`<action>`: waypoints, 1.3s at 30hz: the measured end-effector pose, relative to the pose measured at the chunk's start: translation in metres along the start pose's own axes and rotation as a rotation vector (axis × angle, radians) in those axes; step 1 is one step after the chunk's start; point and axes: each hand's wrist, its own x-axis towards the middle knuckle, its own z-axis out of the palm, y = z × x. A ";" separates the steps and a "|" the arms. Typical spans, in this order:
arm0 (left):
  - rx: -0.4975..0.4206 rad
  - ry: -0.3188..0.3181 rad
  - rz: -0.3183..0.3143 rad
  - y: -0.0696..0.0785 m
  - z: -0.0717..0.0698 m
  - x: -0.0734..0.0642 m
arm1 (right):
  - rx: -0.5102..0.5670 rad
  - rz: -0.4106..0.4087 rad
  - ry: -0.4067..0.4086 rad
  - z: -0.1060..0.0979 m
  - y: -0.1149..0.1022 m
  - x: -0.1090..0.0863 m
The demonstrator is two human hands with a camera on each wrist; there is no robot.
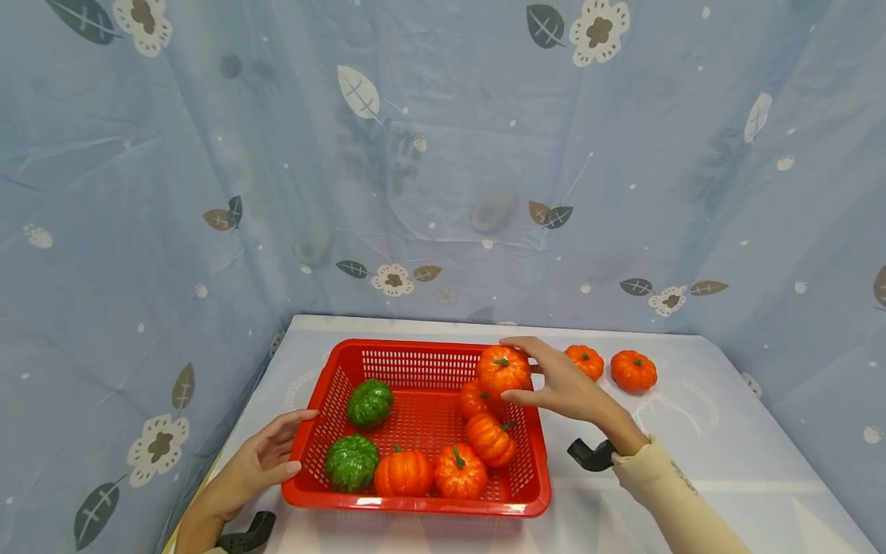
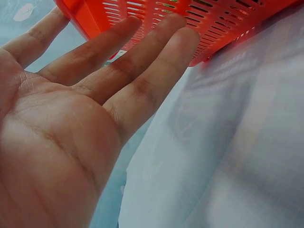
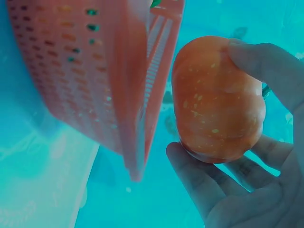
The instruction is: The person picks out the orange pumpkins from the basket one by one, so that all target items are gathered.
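Note:
My right hand (image 1: 569, 381) grips an orange mini pumpkin (image 1: 503, 371) between thumb and fingers, over the right rim of a red plastic basket (image 1: 415, 502). The right wrist view shows the pumpkin's (image 3: 218, 102) underside beside the basket's wall (image 3: 128, 95). At the basket's left side, my left hand (image 1: 252, 465) touches the rim with extended fingers and thumb. In the left wrist view its fingers lie fairly straight against the slotted wall (image 2: 213, 23). Inside the basket sit two green pumpkins (image 1: 353, 462) and several orange pumpkins (image 1: 460, 471), one partly hidden below the gripped one.
Two more orange pumpkins (image 1: 633, 372) stand on the white table (image 1: 692, 454) right of the basket; my right hand partly covers the nearer one. A blue patterned curtain (image 1: 443, 192) surrounds the table at the back and sides.

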 end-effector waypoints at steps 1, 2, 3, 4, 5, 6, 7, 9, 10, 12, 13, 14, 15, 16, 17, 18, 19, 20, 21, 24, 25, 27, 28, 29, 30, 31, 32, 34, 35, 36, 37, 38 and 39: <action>-0.001 0.003 -0.004 0.000 0.000 0.000 | 0.008 0.008 0.004 -0.001 0.002 -0.002; 0.000 0.005 -0.005 0.000 0.000 0.000 | 0.014 0.018 0.008 -0.003 0.004 -0.003; 0.000 0.002 -0.004 0.000 0.000 0.000 | 0.016 0.030 0.014 -0.004 0.005 -0.005; 0.001 0.003 -0.005 -0.001 0.000 0.000 | 0.015 0.039 0.021 -0.006 0.007 -0.007; 0.003 0.002 -0.004 -0.001 0.000 0.000 | 0.010 0.050 0.028 -0.008 0.009 -0.009; 0.003 0.003 -0.004 0.000 0.000 0.000 | 0.002 0.062 0.037 -0.009 0.011 -0.011; 0.004 0.002 -0.003 0.000 0.000 -0.001 | -0.001 0.073 0.043 -0.011 0.012 -0.012; 0.008 -0.004 0.006 0.000 0.000 -0.001 | 0.004 0.098 0.056 -0.013 0.016 -0.017; 0.007 -0.008 0.010 0.000 -0.001 -0.001 | 0.008 0.107 0.062 -0.014 0.018 -0.019; 0.005 -0.016 0.017 0.000 -0.001 -0.001 | 0.018 0.128 0.075 -0.016 0.022 -0.025; 0.007 -0.022 0.022 0.000 -0.001 -0.001 | 0.027 0.133 0.082 -0.017 0.025 -0.027; 0.006 -0.028 0.028 -0.001 -0.001 -0.001 | 0.029 0.139 0.091 -0.018 0.027 -0.031; 0.003 -0.031 0.028 -0.001 -0.002 -0.001 | 0.024 0.144 0.101 -0.018 0.030 -0.034; 0.002 -0.032 0.029 -0.001 -0.002 0.000 | 0.018 0.143 0.108 -0.018 0.032 -0.037; 0.005 -0.031 0.029 -0.001 -0.002 0.000 | 0.013 0.142 0.116 -0.019 0.035 -0.040; 0.007 -0.031 0.030 -0.001 -0.002 0.000 | 0.011 0.144 0.125 -0.019 0.037 -0.042; 0.009 -0.028 0.028 -0.001 -0.002 0.000 | 0.003 0.147 0.133 -0.020 0.039 -0.045; 0.009 -0.022 0.023 -0.001 -0.001 -0.001 | -0.001 0.153 0.142 -0.020 0.041 -0.047; 0.013 -0.017 0.019 -0.001 -0.001 -0.001 | -0.004 0.158 0.150 -0.021 0.044 -0.050; 0.012 0.005 -0.002 0.000 0.000 -0.001 | -0.003 0.175 0.172 -0.024 0.050 -0.057; 0.011 0.010 -0.007 0.000 0.000 -0.001 | -0.004 0.179 0.178 -0.026 0.052 -0.059; 0.008 0.012 -0.009 0.001 0.000 -0.001 | -0.009 0.187 0.191 -0.028 0.056 -0.063; 0.005 0.012 -0.010 0.001 0.000 -0.002 | -0.012 0.193 0.197 -0.029 0.058 -0.065; 0.000 0.013 -0.013 0.002 0.001 -0.002 | -0.013 0.201 0.204 -0.031 0.061 -0.068; -0.003 0.010 -0.011 0.002 0.001 -0.002 | -0.012 0.208 0.209 -0.032 0.063 -0.070; -0.004 0.007 -0.010 0.002 0.001 -0.001 | -0.015 0.218 0.215 -0.033 0.066 -0.072; -0.007 0.007 -0.010 0.003 0.001 -0.001 | -0.019 0.226 0.221 -0.034 0.069 -0.074; -0.014 0.003 -0.008 0.003 0.001 -0.001 | -0.027 0.247 0.227 -0.036 0.074 -0.079; -0.016 0.000 -0.005 0.004 0.001 -0.001 | -0.030 0.257 0.228 -0.036 0.077 -0.082; -0.018 -0.002 -0.002 0.004 0.001 -0.001 | -0.034 0.268 0.229 -0.037 0.080 -0.084; -0.019 -0.006 0.002 0.004 0.001 -0.001 | -0.037 0.277 0.233 -0.038 0.083 -0.087; -0.020 -0.010 0.007 0.004 0.001 -0.001 | -0.045 0.286 0.236 -0.039 0.086 -0.090; -0.019 -0.013 0.011 0.004 0.001 -0.001 | -0.052 0.299 0.238 -0.040 0.089 -0.093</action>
